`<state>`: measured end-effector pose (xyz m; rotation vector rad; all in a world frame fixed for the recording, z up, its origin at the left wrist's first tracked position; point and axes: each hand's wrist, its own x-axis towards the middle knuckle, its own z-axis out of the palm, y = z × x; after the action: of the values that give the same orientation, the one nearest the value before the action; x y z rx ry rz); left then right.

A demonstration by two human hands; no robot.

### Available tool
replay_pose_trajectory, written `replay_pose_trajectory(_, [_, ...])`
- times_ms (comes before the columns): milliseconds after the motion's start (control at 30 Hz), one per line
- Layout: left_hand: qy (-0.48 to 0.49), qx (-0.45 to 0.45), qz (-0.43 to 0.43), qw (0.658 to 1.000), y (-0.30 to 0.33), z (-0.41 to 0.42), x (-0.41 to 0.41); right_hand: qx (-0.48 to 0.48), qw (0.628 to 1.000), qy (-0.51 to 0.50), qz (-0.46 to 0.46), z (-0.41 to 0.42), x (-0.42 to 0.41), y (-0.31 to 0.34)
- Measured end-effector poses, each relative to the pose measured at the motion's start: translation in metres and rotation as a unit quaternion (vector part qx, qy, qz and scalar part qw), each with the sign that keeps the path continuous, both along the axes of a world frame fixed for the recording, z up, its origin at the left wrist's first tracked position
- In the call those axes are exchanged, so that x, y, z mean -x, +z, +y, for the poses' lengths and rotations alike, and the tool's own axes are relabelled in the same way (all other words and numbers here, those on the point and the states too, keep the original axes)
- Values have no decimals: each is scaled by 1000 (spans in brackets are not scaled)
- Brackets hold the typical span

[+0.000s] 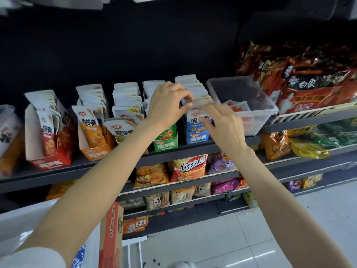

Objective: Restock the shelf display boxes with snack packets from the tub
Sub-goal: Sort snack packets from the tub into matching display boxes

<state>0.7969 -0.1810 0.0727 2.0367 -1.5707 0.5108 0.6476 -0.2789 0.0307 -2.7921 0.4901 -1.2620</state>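
Several open display boxes of small snack packets stand in a row on the dark shelf [58, 176]. Both hands work at the blue display box [197, 139]. My left hand [166, 103] hovers over the green box [166, 145] and its curled fingertips pinch the top edges of the white-and-blue packets [195, 91]. My right hand [222, 122] lies against the front blue packet with fingers stretched toward the left. The clear plastic tub [270, 109] stands just right of the blue box and holds a few orange packets [236, 106].
Red [48, 164], orange [96, 153] and yellow boxes stand to the left. Large red noodle bags [309, 88] pile up right of the tub. Chip bags [190, 167] fill the lower shelves. A red carton [112, 235] stands by my left arm above the white tiled floor.
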Motion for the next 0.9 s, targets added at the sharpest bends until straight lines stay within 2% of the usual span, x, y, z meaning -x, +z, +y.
replay_pose_trajectory(100, [-9,40,11,999,-5,20,8,35,990,-32,-133,18,12,4])
replay_pose_trajectory(233, [-28,185,65,980,-12,76,19,-64,984,32,-164,70,14,-1])
replay_pose_trajectory(333, [-5,245,120,962,-22,145,23,-238,954,122,-136,129,7,-6])
replay_pose_trajectory(433, [39,251,214,943,-42,228,21,-479,860,174,-31,186,-9,-14])
replay_pose_trajectory(467, [62,238,243,938,-52,257,18,-524,831,187,18,203,-17,-20])
replay_pose_trajectory(533, [113,183,288,933,-72,316,9,-549,799,221,109,238,-31,-32])
replay_pose_trajectory(633, [199,45,355,912,-108,399,-12,-499,790,271,232,296,-55,-53])
replay_pose_trajectory(767, [260,-159,361,881,-156,476,-31,-459,748,304,371,361,-83,-102])
replay_pose_trajectory(833, [268,-213,389,855,-173,495,-36,-447,725,281,443,383,-95,-129])
replay_pose_trajectory(900, [265,-213,442,830,-185,504,-40,-366,741,229,515,401,-105,-151])
